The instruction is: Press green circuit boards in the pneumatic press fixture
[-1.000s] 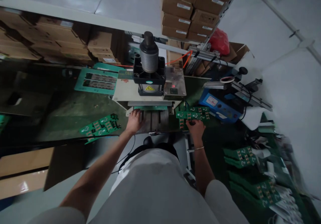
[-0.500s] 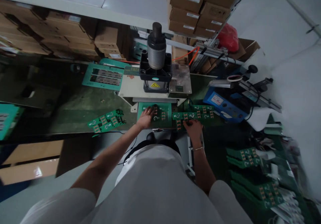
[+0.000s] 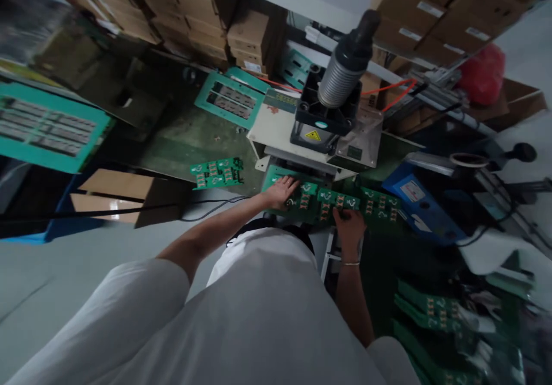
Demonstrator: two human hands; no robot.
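My left hand (image 3: 281,191) lies with fingers stretched out on a green circuit board (image 3: 305,195) at the mouth of a benchtop press (image 3: 319,126). That board sits on a green plate under the press head, its left part covered by the hand. My right hand (image 3: 351,227) pinches the front edge of a second circuit board (image 3: 338,199), just right of the first. Whether the two boards touch, I cannot tell. Further right lies another circuit board (image 3: 382,205). On the bench to the left are several board pieces (image 3: 217,173).
A blue machine (image 3: 420,198) stands at the right. Teal frames (image 3: 233,98) lie left of the press, and a larger teal frame (image 3: 47,126) is at the far left. Cardboard boxes (image 3: 248,34) are stacked behind. More boards (image 3: 431,310) stand at lower right.
The head view has turned and shifted, so the bench appears tilted and moved right. The right hand's board has come closer to the press. My left hand stays at the press.
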